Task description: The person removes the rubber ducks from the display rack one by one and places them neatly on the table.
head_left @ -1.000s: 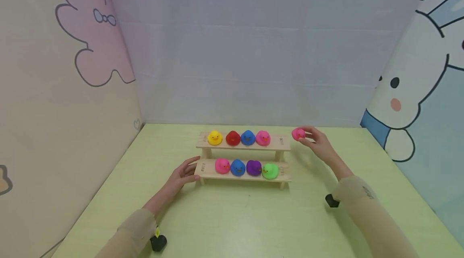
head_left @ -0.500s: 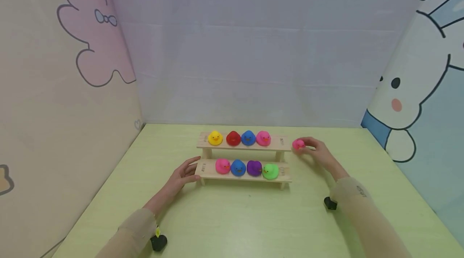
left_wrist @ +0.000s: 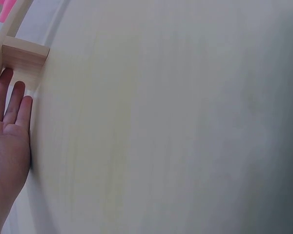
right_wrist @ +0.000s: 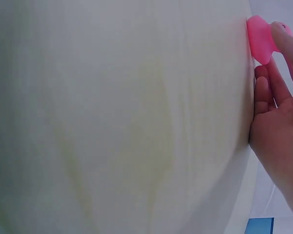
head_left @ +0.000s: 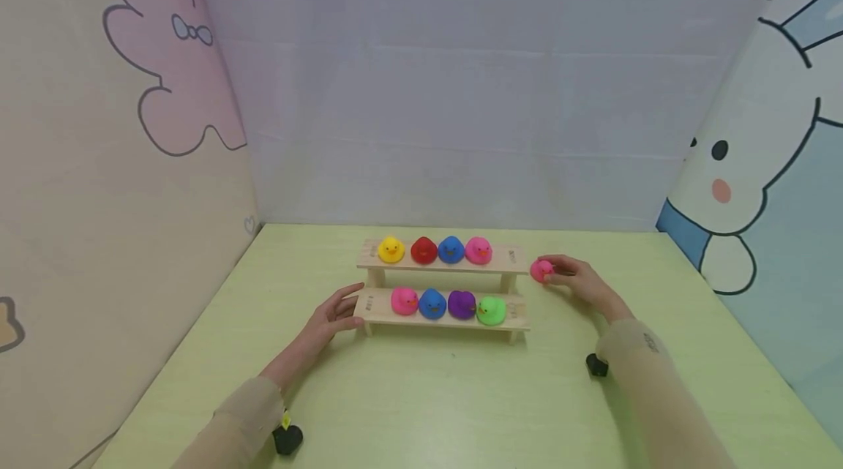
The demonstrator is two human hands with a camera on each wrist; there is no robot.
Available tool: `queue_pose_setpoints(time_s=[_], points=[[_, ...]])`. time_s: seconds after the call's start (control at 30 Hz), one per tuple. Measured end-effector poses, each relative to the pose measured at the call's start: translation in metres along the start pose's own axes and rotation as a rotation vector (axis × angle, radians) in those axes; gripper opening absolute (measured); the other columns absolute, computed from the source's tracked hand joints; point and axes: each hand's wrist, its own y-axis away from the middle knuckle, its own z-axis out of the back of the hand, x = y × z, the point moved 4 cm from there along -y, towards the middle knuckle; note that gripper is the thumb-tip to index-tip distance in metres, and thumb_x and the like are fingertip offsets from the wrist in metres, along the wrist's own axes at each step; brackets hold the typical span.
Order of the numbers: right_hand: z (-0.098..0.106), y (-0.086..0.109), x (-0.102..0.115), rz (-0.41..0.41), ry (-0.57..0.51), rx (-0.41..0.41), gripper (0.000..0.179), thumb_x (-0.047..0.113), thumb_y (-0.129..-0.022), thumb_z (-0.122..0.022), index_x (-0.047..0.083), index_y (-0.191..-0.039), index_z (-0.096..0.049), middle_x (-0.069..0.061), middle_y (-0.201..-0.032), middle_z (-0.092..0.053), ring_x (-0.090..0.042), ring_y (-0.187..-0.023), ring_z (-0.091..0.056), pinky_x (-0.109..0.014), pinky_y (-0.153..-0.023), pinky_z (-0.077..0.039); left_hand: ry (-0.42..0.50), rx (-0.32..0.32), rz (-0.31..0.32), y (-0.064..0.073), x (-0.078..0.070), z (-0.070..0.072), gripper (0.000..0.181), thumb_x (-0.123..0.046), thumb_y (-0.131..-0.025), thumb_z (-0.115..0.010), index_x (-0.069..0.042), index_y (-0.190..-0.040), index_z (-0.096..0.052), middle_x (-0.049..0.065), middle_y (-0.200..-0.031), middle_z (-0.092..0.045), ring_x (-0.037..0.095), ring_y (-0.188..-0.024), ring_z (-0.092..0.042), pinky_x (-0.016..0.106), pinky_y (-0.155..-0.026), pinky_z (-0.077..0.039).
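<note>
My right hand [head_left: 582,284] pinches a pink rubber duck [head_left: 541,271] between thumb and fingers, just right of a two-tier wooden stand [head_left: 382,317]. In the right wrist view, the duck [right_wrist: 260,40] has its base right at the tabletop, and the lower fingers rest along the table. At the stand's lower left end, my left hand [head_left: 328,318] holds the shelf edge, thumb at the front corner and fingertips behind. The left wrist view shows its fingers [left_wrist: 14,102] reaching up to the wooden leg [left_wrist: 24,56].
On the upper shelf stand yellow [head_left: 391,250], red [head_left: 424,251], blue [head_left: 451,250] and pink [head_left: 478,251] ducks. The lower one bears pink [head_left: 405,301], blue [head_left: 432,304], purple [head_left: 462,305] and green [head_left: 491,311] ducks. Cartoon-printed cloth walls surround the light table [head_left: 435,396].
My right hand has lowered the pink duck from upper-shelf height down towards the table, right of the stand. The left hand stays at the stand's left end.
</note>
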Motion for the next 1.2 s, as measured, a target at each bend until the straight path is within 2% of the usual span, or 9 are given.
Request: queue_pose_setpoints(time_s=[0.13, 0.37, 0.7, 0.93, 1.13, 1.2], points=[[-0.0013, -0.0014, 0.0013, -0.009, -0.018, 0.01, 0.055, 0.018, -0.094, -0.067, 0.002, -0.143, -0.048, -0.026, -0.146, -0.049, -0.043, -0.134, -0.043, -0.061, -0.115, -0.025, 0.008, 0.003, -0.006, -0.0001, 0.0008, 0.0019, 0.068, -0.013, -0.093, -0.066, -0.016, -0.153, -0.034, 0.021, -0.153, -0.044, 0.037, -0.138, -0.046, 0.019, -0.097, -0.045], [-0.0066, -0.0011, 0.0038, -0.025, -0.04, 0.016, 0.057, 0.017, -0.094, -0.067, 0.001, -0.145, -0.046, -0.027, -0.148, -0.046, -0.045, -0.137, -0.04, -0.063, -0.116, -0.021, 0.005, 0.005, -0.006, 0.0009, 0.0017, 0.0037, 0.068, -0.013, -0.093, -0.066, -0.015, -0.153, -0.034, 0.021, -0.153, -0.044, 0.036, -0.138, -0.046, 0.018, -0.098, -0.044], [-0.005, 0.0, 0.0026, -0.049, -0.06, 0.006, 0.057, 0.018, -0.094, -0.067, 0.002, -0.145, -0.046, -0.026, -0.15, -0.044, -0.043, -0.139, -0.038, -0.063, -0.117, -0.02, -0.008, 0.0, 0.021, -0.0009, 0.0015, 0.003, 0.067, -0.017, -0.094, -0.066, -0.021, -0.153, -0.035, 0.015, -0.153, -0.045, 0.016, -0.13, -0.055, 0.02, -0.099, -0.045], [-0.0035, -0.0004, 0.004, -0.05, -0.052, 0.008, 0.058, 0.019, -0.094, -0.066, 0.003, -0.146, -0.045, -0.025, -0.151, -0.043, -0.044, -0.141, -0.035, -0.064, -0.117, -0.02, -0.005, 0.015, 0.006, -0.0006, 0.0015, 0.0027, 0.066, -0.018, -0.095, -0.065, -0.022, -0.153, -0.034, 0.015, -0.155, -0.044, 0.026, -0.136, -0.05, 0.024, -0.1, -0.043], [-0.0031, 0.0004, 0.0051, -0.051, -0.011, 0.022, 0.064, 0.015, -0.094, -0.066, 0.006, -0.151, -0.038, -0.026, -0.151, -0.042, -0.043, -0.135, -0.039, -0.065, -0.114, -0.023, -0.005, 0.02, -0.01, -0.0007, 0.002, 0.0021, 0.067, -0.018, -0.095, -0.065, -0.019, -0.154, -0.033, 0.018, -0.155, -0.042, 0.008, -0.127, -0.055, 0.02, -0.098, -0.044], [-0.0032, 0.0008, 0.0048, -0.053, -0.002, 0.029, 0.067, 0.015, -0.094, -0.065, 0.007, -0.153, -0.034, -0.026, -0.15, -0.041, -0.043, -0.134, -0.039, -0.066, -0.113, -0.024, -0.006, 0.022, -0.023, -0.001, 0.0022, 0.0018, 0.067, -0.017, -0.095, -0.064, -0.017, -0.154, -0.032, 0.02, -0.154, -0.042, 0.007, -0.126, -0.056, 0.02, -0.097, -0.045]])
